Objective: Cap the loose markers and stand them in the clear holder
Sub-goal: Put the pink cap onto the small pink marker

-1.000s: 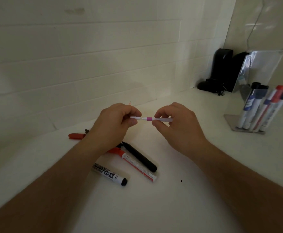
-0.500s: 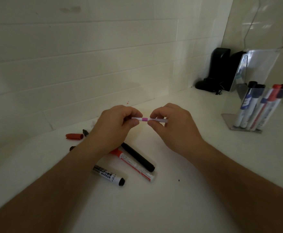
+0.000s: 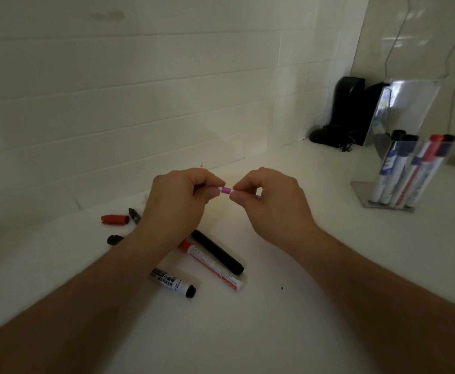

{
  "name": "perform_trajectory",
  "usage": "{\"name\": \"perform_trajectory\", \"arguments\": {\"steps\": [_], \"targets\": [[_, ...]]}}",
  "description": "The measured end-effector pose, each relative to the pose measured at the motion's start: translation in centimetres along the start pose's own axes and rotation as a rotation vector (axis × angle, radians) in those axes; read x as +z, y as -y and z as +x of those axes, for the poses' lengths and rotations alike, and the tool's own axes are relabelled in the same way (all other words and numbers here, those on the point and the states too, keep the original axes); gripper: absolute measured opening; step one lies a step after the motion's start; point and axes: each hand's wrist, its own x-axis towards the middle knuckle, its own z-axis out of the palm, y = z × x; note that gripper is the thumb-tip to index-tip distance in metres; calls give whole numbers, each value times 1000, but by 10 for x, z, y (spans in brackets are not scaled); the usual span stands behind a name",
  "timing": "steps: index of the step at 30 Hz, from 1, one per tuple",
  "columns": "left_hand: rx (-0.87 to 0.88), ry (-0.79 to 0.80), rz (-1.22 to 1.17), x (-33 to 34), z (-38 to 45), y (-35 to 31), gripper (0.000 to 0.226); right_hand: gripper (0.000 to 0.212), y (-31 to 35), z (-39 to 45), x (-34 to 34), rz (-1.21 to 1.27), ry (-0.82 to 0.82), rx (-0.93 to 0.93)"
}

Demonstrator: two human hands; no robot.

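Purple is nearly all you can see of the thin pen (image 3: pixel 226 190) now: a second ago a long white stretch showed between your fists, and your left hand (image 3: pixel 179 205) and right hand (image 3: pixel 271 205) have since closed in until their fingertips nearly meet, each pinching one end. That suggests its cap is going home, so it should soon join the four capped markers standing in the clear holder (image 3: pixel 383 197), well off to your right. Three loose markers (image 3: pixel 215 251) and a red cap (image 3: pixel 115 219) wait on the counter (image 3: pixel 248 333) under your left wrist.
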Motion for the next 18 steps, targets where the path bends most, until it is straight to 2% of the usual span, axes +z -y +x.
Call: {"name": "perform_trajectory", "arguments": {"steps": [4,6,9,10,12,14,18], "targets": [[14,40,29,2,-3,1,19,7,1,-1,-6,39,76,9],[25,46,42,4,-5,-4,15,5,3,1,-13,-37,99,-14],[48,23,22,0,-1,-12,12,14,5,1,-25,-458,87,-251],[44,17,9,-3,2,-17,11,16,4,1,-30,-493,75,-329],[40,17,-19,-8,9,-32,13,16,3,4,-46,-446,73,-374],[65,3,-105,-7,14,-55,14,15,5,8,-66,-405,76,-366],[121,-1,-530,13,28,-102,11,8,2,13,-128,-348,-43,-315]]}}
